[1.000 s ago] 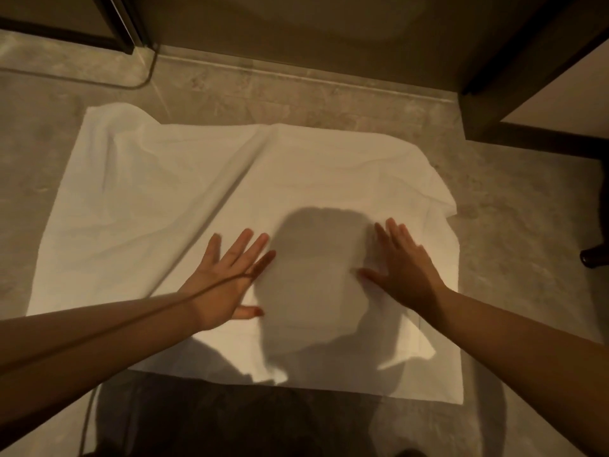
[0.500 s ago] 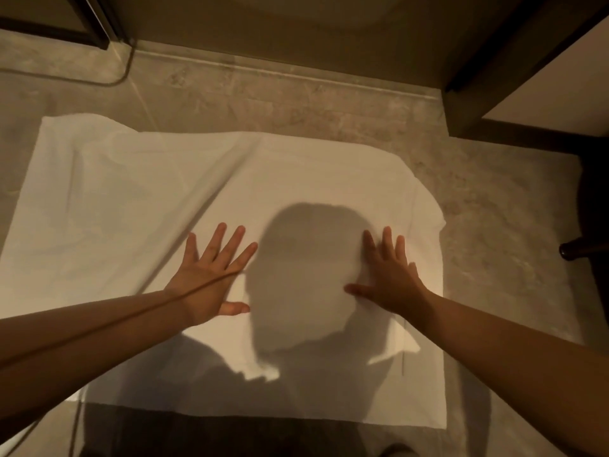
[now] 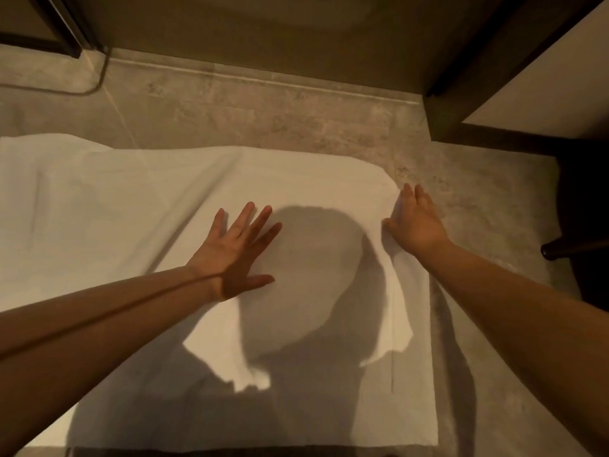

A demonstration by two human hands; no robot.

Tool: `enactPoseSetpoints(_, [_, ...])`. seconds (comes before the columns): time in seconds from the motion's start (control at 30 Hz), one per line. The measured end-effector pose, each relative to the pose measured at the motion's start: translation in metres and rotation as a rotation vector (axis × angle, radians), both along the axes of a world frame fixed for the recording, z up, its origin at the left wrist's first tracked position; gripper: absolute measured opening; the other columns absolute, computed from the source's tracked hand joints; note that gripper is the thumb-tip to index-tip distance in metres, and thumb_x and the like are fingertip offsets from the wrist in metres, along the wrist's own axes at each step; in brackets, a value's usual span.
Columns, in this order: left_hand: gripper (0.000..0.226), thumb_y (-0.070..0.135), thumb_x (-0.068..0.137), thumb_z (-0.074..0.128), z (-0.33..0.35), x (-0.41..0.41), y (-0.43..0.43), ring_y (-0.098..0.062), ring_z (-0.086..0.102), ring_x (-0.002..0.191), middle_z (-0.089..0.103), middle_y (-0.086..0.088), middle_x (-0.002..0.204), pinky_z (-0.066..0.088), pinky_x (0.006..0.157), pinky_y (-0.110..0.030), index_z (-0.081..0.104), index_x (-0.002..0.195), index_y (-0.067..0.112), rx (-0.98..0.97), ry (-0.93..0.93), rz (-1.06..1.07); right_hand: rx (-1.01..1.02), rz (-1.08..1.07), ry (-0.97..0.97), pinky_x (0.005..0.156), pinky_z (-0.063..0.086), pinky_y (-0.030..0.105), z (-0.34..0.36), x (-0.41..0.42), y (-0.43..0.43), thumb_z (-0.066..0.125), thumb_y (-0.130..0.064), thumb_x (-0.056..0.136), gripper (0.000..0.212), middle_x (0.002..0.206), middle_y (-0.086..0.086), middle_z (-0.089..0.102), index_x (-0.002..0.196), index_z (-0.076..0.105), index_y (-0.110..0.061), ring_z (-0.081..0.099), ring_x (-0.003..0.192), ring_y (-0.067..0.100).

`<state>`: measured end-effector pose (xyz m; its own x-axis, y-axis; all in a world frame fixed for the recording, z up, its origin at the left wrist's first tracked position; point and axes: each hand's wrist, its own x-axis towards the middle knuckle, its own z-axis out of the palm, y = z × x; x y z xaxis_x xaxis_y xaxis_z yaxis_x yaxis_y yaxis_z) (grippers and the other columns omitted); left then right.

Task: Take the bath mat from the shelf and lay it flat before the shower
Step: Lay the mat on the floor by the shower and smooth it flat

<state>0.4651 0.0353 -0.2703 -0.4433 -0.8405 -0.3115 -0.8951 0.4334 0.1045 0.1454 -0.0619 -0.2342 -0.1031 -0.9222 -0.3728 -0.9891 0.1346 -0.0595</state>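
The white bath mat (image 3: 125, 206) lies spread on the grey tiled floor, with a long crease running diagonally through its middle. My left hand (image 3: 235, 252) presses flat on the mat's centre, fingers spread. Over at the mat's right edge, near the far right corner, my right hand (image 3: 413, 222) rests palm down with fingers extended. Neither hand holds anything. My shadow covers the mat's near part. The mat's left end runs out of view.
The shower threshold strip (image 3: 263, 79) runs across the floor beyond the mat. A dark door frame (image 3: 66, 31) stands at the far left. Dark furniture with a pale panel (image 3: 540, 90) is at the far right, and a dark leg (image 3: 560, 250) sticks out on the right.
My right hand has slid right and outward from the mat's middle to its right edge. My left hand shifted slightly right. The view moved, so the mat sits further left in frame.
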Motion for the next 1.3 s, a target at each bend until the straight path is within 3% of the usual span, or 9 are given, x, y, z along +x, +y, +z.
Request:
enactPoseSetpoints(0.1, [0.091, 0.075, 0.081, 0.022, -0.007, -0.014, -0.017, -0.028, -0.033, 0.136, -0.040, -0.002, 0.147, -0.006, 0.110, -0.060, -0.030, 0.139, 0.027, 0.024, -0.030, -0.002, 0.007, -0.028, -0.039, 0.115, 0.014, 0.039, -0.005, -0.002, -0.007, 0.051, -0.027, 0.092, 0.071, 0.156, 0.014, 0.013, 0.148, 0.010, -0.008, 0.013, 0.143, 0.029])
enactPoseSetpoints(0.23, [0.095, 0.080, 0.076, 0.021, -0.019, -0.022, -0.032, -0.029, -0.031, 0.137, -0.038, -0.001, 0.147, -0.007, 0.109, -0.062, -0.033, 0.136, 0.030, 0.097, -0.024, 0.032, -0.158, -0.006, -0.083, 0.101, 0.036, 0.043, -0.008, 0.002, 0.000, 0.050, -0.020, 0.086, 0.055, 0.136, 0.015, 0.044, 0.137, 0.034, -0.010, 0.042, 0.122, 0.033])
enactPoseSetpoints(0.4, [0.098, 0.081, 0.074, 0.017, -0.033, -0.023, -0.030, -0.033, -0.030, 0.136, -0.040, -0.005, 0.145, -0.006, 0.106, -0.065, -0.043, 0.130, 0.029, 0.043, -0.085, 0.027, -0.325, 0.206, -0.061, 0.096, 0.031, 0.041, -0.011, 0.008, 0.032, 0.047, -0.016, 0.085, 0.048, 0.132, 0.013, 0.049, 0.132, 0.045, -0.012, 0.044, 0.116, 0.034])
enactPoseSetpoints(0.53, [0.098, 0.081, 0.073, 0.018, -0.036, -0.023, -0.029, -0.034, -0.030, 0.136, -0.041, -0.005, 0.143, -0.006, 0.105, -0.066, -0.045, 0.127, 0.029, 0.030, -0.073, 0.030, -0.227, 0.294, 0.035, 0.100, 0.026, 0.039, -0.021, 0.017, 0.054, 0.043, -0.025, 0.091, 0.055, 0.146, 0.008, 0.036, 0.142, 0.031, -0.011, 0.038, 0.127, 0.027])
enactPoseSetpoints(0.77, [0.098, 0.080, 0.075, 0.020, -0.034, -0.025, -0.029, -0.034, -0.030, 0.136, -0.041, -0.006, 0.143, -0.006, 0.106, -0.066, -0.040, 0.131, 0.028, 0.030, -0.072, 0.032, -0.088, 0.149, 0.030, 0.111, 0.017, 0.044, -0.023, 0.012, 0.027, 0.027, -0.046, 0.097, 0.062, 0.155, 0.012, 0.022, 0.147, 0.017, -0.010, 0.024, 0.139, 0.028])
enactPoseSetpoints(0.87, [0.097, 0.081, 0.073, 0.016, -0.034, -0.025, -0.028, -0.035, -0.029, 0.136, -0.041, -0.005, 0.142, -0.006, 0.105, -0.066, -0.042, 0.130, 0.028, 0.018, -0.080, 0.024, 0.023, 0.073, 0.038, 0.114, 0.010, 0.045, -0.027, 0.001, 0.009, 0.018, -0.054, 0.095, 0.069, 0.158, 0.009, 0.008, 0.149, 0.007, -0.011, 0.010, 0.144, 0.024])
enactPoseSetpoints(1.07, [0.098, 0.082, 0.071, 0.013, -0.035, -0.026, -0.028, -0.037, -0.028, 0.136, -0.040, -0.007, 0.144, -0.004, 0.105, -0.067, -0.040, 0.133, 0.026, 0.010, -0.103, 0.014, 0.174, 0.084, 0.044, 0.116, 0.008, 0.048, -0.029, -0.024, -0.022, 0.017, -0.052, 0.096, 0.071, 0.157, 0.010, -0.010, 0.148, -0.006, -0.009, -0.006, 0.144, 0.027])
enactPoseSetpoints(1.17, [0.099, 0.082, 0.070, 0.012, -0.034, -0.027, -0.028, -0.037, -0.029, 0.136, -0.039, -0.008, 0.145, -0.004, 0.106, -0.067, -0.036, 0.136, 0.027, 0.017, -0.094, 0.016, 0.057, 0.068, 0.058, 0.116, 0.008, 0.048, -0.026, -0.021, -0.023, 0.023, -0.049, 0.097, 0.070, 0.157, 0.011, -0.009, 0.148, -0.004, -0.010, -0.006, 0.144, 0.028])
enactPoseSetpoints(1.3, [0.097, 0.082, 0.068, 0.010, -0.035, -0.026, -0.027, -0.036, -0.029, 0.136, -0.039, -0.007, 0.146, -0.005, 0.106, -0.067, -0.041, 0.132, 0.028, 0.016, -0.080, 0.022, -0.105, 0.137, -0.160, 0.114, 0.007, 0.052, -0.033, 0.023, 0.016, 0.034, -0.055, 0.092, 0.071, 0.158, 0.006, -0.006, 0.149, 0.003, -0.024, -0.005, 0.144, 0.027])
